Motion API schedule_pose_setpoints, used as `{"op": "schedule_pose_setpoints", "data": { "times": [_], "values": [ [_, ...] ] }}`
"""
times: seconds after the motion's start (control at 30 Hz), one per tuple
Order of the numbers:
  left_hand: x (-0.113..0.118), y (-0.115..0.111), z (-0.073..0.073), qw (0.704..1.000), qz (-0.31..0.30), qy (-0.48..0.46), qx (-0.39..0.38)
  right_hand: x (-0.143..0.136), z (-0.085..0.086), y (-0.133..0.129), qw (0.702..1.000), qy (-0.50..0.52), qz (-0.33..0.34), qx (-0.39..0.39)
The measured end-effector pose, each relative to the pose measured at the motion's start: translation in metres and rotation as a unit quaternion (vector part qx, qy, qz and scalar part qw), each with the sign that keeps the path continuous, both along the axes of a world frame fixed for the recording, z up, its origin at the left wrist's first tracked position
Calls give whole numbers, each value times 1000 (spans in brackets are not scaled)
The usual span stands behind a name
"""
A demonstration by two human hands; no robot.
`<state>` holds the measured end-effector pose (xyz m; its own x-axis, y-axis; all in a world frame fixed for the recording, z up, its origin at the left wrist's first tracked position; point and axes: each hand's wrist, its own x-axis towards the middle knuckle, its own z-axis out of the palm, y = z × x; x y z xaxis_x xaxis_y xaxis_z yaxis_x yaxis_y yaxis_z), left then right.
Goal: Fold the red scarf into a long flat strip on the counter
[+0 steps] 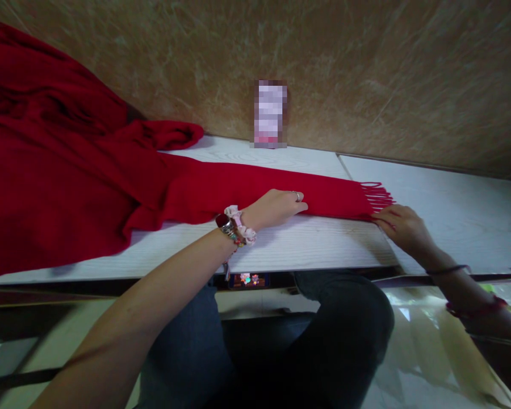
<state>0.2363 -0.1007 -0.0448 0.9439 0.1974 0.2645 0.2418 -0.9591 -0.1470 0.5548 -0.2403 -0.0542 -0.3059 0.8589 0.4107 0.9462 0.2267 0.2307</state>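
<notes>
Behind the pale, wood-grained worktop (306, 244) rises a mottled tan wall (366, 68). Two worktop panels meet at a seam on the right; the second white panel (451, 210) is bare where I can see it.

One long red woollen scarf with a fringed end (238, 193) lies across the near panel. Its bulk is heaped and rumpled at the far left, hanging over the worktop edge; a narrow, flattened stretch runs right and ends in red tassels (377, 194) close to the seam.

My left hand (276, 207) rests palm down on the near edge of the flattened stretch, fingers together and extended, pressing the cloth flat, not gripping it. One ring on that hand; on the wrist, one pink scrunchie (241, 224) beside beaded bracelets.

My right hand (402, 224) lies at the fringed end, fingertips touching the tassels; whether they pinch the fringe I cannot tell.

One small blurred upright item (270, 113) stands against the wall, apart from the scarf. No containers in sight.
</notes>
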Motion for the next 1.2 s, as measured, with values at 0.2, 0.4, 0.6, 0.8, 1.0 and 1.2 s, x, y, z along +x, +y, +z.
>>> {"op": "schedule_pose_setpoints", "data": {
  "times": [0.2,0.4,0.6,0.8,1.0,1.2],
  "values": [
    [0,0,0,1000,-16,3,20,0,-3,2,1000,-17,-7,14],
    [1,0,-1,999,-37,21,26,-4,-5,-1,994,-96,-10,48],
    [0,0,0,998,-47,25,34,-4,-3,-10,991,-133,25,0],
    [1,-1,3,999,-36,3,39,-4,0,-11,986,-162,11,22],
    [0,3,2,999,-39,-4,21,-11,-2,-4,990,-132,-30,37],
    [-4,4,-1,995,-51,39,-79,-3,-1,-11,983,-177,30,-22]
  ]
}}
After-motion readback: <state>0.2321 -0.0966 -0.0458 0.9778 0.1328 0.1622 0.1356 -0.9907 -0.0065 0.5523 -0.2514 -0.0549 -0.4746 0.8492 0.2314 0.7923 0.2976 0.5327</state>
